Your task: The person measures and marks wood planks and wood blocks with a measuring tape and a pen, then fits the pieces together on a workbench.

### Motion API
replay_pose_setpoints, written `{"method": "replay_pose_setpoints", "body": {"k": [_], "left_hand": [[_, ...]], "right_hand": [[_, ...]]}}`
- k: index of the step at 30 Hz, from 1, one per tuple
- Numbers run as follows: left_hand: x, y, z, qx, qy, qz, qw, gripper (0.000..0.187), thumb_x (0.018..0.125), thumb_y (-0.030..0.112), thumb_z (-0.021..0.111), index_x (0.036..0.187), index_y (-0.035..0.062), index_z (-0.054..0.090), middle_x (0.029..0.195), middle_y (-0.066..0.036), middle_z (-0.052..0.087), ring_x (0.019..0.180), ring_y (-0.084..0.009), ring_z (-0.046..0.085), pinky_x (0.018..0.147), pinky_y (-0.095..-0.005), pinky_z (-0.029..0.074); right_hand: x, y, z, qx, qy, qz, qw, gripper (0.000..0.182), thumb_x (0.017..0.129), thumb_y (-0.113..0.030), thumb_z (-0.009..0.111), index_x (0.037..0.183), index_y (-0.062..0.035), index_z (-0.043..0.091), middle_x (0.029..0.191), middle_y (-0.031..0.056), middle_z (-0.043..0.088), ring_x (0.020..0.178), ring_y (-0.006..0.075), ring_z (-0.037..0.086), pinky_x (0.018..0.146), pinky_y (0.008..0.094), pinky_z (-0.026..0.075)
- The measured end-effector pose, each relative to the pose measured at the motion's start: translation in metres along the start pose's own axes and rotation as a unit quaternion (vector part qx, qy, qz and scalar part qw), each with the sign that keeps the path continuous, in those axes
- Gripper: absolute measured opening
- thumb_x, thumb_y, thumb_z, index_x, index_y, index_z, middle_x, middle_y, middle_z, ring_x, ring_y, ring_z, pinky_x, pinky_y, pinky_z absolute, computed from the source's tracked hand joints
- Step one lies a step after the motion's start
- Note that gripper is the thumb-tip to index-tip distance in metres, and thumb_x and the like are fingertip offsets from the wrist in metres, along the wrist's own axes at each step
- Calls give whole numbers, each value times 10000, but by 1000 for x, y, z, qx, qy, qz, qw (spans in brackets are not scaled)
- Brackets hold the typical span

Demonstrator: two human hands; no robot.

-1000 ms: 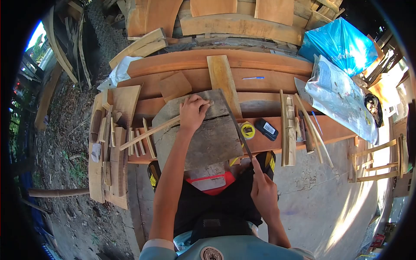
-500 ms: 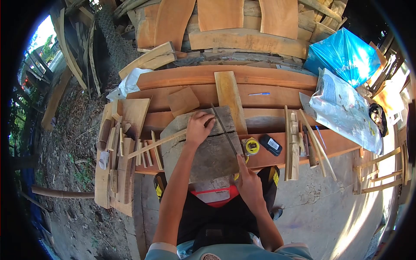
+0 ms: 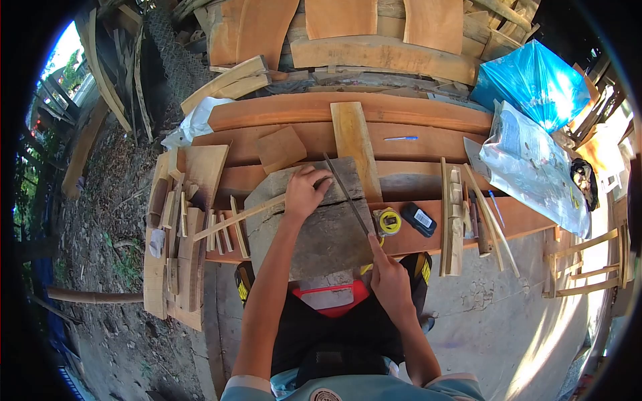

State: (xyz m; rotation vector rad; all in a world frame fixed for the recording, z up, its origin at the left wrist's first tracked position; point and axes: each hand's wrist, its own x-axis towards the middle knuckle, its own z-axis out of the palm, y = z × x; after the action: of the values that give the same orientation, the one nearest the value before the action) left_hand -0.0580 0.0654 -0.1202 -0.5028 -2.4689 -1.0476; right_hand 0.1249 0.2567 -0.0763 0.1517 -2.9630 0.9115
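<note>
My left hand (image 3: 307, 192) is closed around the far end of a thin wooden strip (image 3: 247, 217), pressing it on a worn grey wooden block (image 3: 314, 240) over my lap. The strip slants down to the left, past the block's edge. In my right hand (image 3: 390, 277) is a long, narrow dark metal file (image 3: 349, 197), index finger stretched along it. It lies diagonally above the block, its far tip just right of my left fingers. Whether it touches the strip is hidden by those fingers. The block has a long dark crack.
Right of the block sit a yellow tape measure (image 3: 389, 221) and a black case (image 3: 418, 219). Wood pieces and tools (image 3: 478, 224) lie farther right, near a plastic sheet (image 3: 518, 167). Offcuts (image 3: 177, 227) are piled at left. A pen (image 3: 401, 138) rests on the planks (image 3: 281, 107).
The view has shifted slightly. My hands keep nearly the same places, with the file still slanting across the block and the strip still held.
</note>
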Motion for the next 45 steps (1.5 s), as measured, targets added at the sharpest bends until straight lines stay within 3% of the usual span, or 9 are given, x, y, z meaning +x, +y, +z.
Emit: {"method": "replay_pose_setpoints", "body": {"k": [6,12,18,21,24,33,39,42,45], "left_hand": [[-1,5,-3,18,-5,-20,1000,130,736,127,686,865,111,680,761,-70,588,726,-266,587,633,-369,469],[0,6,-3,27,-5,-17,999,108,742,143,674,846,116,675,758,-69,584,749,-267,582,652,-376,465],[2,5,-2,45,4,-2,999,99,744,140,669,839,115,671,750,-69,579,782,-271,572,682,-380,464],[-3,5,0,42,-2,-8,999,98,743,145,667,840,130,669,752,-58,574,812,-266,567,711,-386,452],[-1,5,0,34,-21,-37,999,97,745,161,661,841,164,670,762,-38,565,860,-255,558,769,-392,430],[-4,2,1,25,-18,-27,999,103,733,158,673,836,154,677,741,-45,567,842,-258,558,760,-376,427],[-1,0,4,-5,-20,-48,999,96,731,165,681,824,139,682,768,-47,592,856,-256,561,765,-366,428],[3,-4,4,0,-13,-40,999,89,727,162,685,806,121,684,776,-50,599,859,-257,564,760,-370,430],[-8,-4,4,14,-17,-39,999,83,719,156,691,784,105,683,775,-52,599,861,-258,566,762,-377,427]], "right_hand": [[11,-6,7,-11,-13,-17,1000,687,778,4,528,1401,-146,279,715,193,565,583,370,599,530,443,505],[46,-14,25,-53,14,-16,998,686,770,36,517,1396,-140,302,687,188,551,596,357,590,558,432,484],[-9,-5,7,-16,-40,21,999,675,771,16,521,1390,-141,304,742,199,576,657,366,610,569,441,493],[5,-4,14,-64,24,-51,996,707,752,12,542,1398,-139,299,795,201,570,584,337,615,525,402,526],[58,-16,32,-80,44,-56,994,724,750,7,534,1409,-153,283,788,189,575,584,328,621,520,395,529],[9,-5,11,-72,3,-29,997,695,754,-8,529,1396,-152,306,742,165,583,569,300,627,489,390,517],[72,-13,45,-81,65,-34,994,758,734,-2,535,1422,-171,263,682,161,562,553,303,619,498,389,521],[7,-8,18,-38,13,-16,999,735,741,15,529,1413,-145,277,672,160,554,538,302,611,490,390,511],[16,-20,11,-64,-18,7,998,737,740,24,529,1414,-133,274,669,161,551,543,303,610,511,381,514]]}}
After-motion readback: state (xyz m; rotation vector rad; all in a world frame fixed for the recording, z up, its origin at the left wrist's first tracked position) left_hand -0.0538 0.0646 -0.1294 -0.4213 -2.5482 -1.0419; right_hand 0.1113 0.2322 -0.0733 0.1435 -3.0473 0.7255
